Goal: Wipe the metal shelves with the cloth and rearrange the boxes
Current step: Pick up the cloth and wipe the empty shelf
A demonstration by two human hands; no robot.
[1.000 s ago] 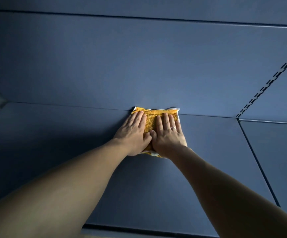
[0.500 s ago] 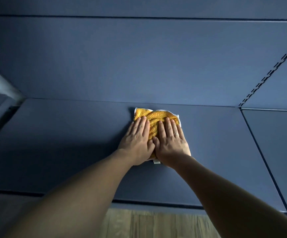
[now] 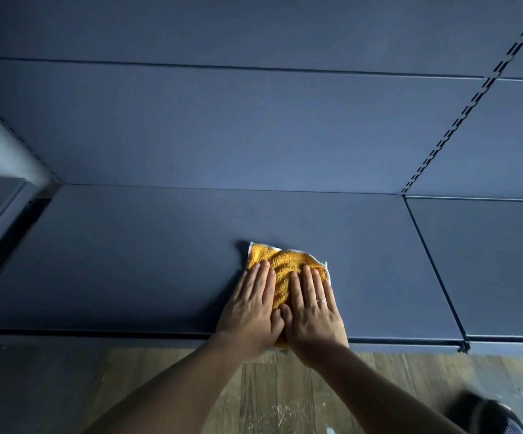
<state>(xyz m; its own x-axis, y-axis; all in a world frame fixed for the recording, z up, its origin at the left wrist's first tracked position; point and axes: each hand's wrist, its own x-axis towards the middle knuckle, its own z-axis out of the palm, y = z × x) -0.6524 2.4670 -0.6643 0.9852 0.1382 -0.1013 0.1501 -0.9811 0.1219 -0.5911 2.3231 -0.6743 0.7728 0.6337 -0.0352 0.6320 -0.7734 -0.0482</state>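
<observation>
An orange terry cloth point(image 3: 280, 266) with a white edge lies bunched on the dark blue metal shelf point(image 3: 128, 252), near its front edge. My left hand point(image 3: 252, 311) and my right hand point(image 3: 312, 311) lie side by side on the cloth, fingers straight, pressing it flat against the shelf. A ring shows on my right hand. The near part of the cloth is hidden under my palms. No boxes are in view.
Behind the shelf rises a blue back panel point(image 3: 222, 126). A slotted upright point(image 3: 460, 120) runs diagonally at the right, with a second shelf point(image 3: 488, 261) beyond it. Wooden floor point(image 3: 285, 386) shows below the shelf edge, a dark shoe point(image 3: 485, 415) at bottom right.
Both hands have dragged the cloth from the back of the shelf toward its front edge. The view has tilted down, so the floor now shows.
</observation>
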